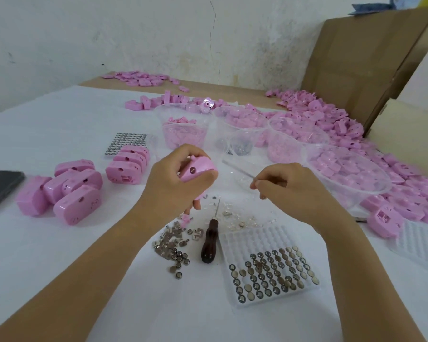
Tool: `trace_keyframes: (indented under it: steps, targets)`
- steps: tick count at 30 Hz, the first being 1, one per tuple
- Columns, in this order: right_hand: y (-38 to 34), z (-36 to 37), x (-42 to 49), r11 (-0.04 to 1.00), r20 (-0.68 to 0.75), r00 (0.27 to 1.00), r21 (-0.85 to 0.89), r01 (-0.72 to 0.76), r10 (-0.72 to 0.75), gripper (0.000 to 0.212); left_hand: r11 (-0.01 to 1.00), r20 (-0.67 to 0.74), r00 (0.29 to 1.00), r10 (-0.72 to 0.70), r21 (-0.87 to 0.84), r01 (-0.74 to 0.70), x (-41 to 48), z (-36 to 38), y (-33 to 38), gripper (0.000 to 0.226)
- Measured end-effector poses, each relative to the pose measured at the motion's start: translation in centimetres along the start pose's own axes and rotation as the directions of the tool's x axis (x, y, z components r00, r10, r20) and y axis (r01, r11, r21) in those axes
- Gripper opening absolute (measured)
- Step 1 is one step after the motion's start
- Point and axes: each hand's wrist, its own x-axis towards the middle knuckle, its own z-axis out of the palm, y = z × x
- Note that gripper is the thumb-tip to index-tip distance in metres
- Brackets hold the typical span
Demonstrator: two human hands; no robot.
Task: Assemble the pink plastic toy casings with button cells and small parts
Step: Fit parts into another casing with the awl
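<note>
Pink casing [200,169] is up off the table in the left hand [173,183], long axis slanting down toward the left, holed face toward the camera. Fingers and thumb are wrapped round it. Right hand [287,188] is just beside it, fingertips pinched tight on a small part [253,185] I can't identify. White cloth [59,119] below, button-cell tray [269,272] and awl [210,243] nearby, cracked white wall [134,33] behind.

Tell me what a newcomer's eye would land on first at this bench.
Pink everywhere: a heap of pink casings runs along the table's right side, beside clear tubs. At centre the left hand grips one pink casing, the right hand beside it with fingertips pinched. Nearest the viewer lie a tray of button cells and a dark-handled tool.
</note>
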Motion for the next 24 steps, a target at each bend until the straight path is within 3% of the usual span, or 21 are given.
trace_keyframes:
  steps: [2,5,7,11,13,18,24]
  targets:
    - [-0.2,-0.1,0.0,0.983,-0.003,0.999,0.175,0.049,-0.049,0.025,0.999,-0.063,0.997,0.045,-0.023,-0.047,-0.1,0.0,0.1,0.017]
    - [-0.6,0.1,-0.2,0.915,-0.142,0.978,0.354,0.195,-0.153,0.029,0.988,-0.153,0.977,0.15,0.05,-0.144,-0.4,0.0,0.4,0.022]
    - [-0.8,0.2,-0.2,0.909,-0.201,0.96,0.331,0.251,-0.192,0.029,0.976,-0.18,0.963,0.199,0.119,-0.18,-0.5,-0.1,0.5,0.019]
    - [-0.8,0.1,-0.4,0.908,-0.135,0.975,0.361,0.212,-0.175,0.017,0.951,-0.212,0.942,0.259,0.229,-0.21,-0.4,-0.1,0.4,0.021]
    - [-1.0,-0.1,-0.6,0.888,-0.132,0.974,0.402,0.225,-0.187,0.014,0.949,-0.23,0.935,0.268,0.233,-0.214,-0.4,-0.2,0.4,0.022]
    - [-1.3,-0.5,-0.9,0.803,-0.322,0.914,0.46,0.379,-0.246,0.016,0.937,-0.267,0.914,0.305,0.258,-0.237,-0.1,-0.3,-0.1,0.025]
    - [-1.4,-0.3,-1.0,0.822,-0.296,0.922,0.438,0.363,-0.25,0.019,0.914,-0.267,0.897,0.351,0.303,-0.268,0.0,-0.3,-0.4,0.029]
